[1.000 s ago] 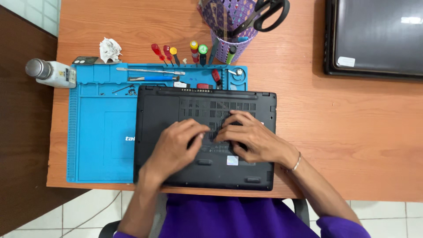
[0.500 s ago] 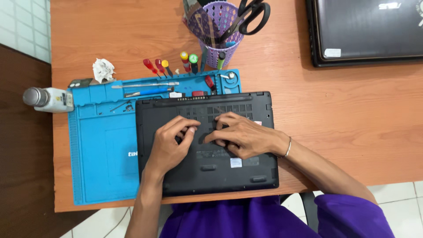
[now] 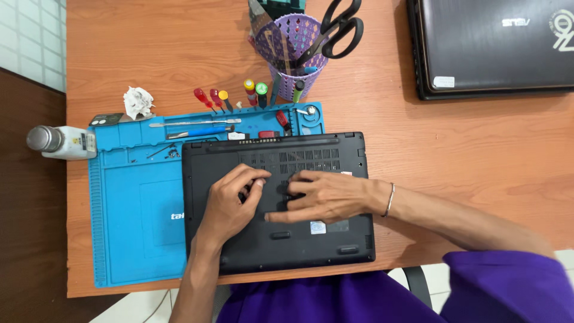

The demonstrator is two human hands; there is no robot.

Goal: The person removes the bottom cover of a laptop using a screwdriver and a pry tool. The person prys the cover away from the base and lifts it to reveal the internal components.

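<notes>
Laptop lies bottom-up across the blue mat and desk, long axis left to right, directly beneath both hands. Left hand curls its fingers onto the centre panel; right hand lies flat, perhaps pressing. A small pale sticker sits just below the right hand.

Purple clothing, bare forearms
Thin silver bangle circles the right wrist; purple sleeve bunches above that elbow.
</notes>
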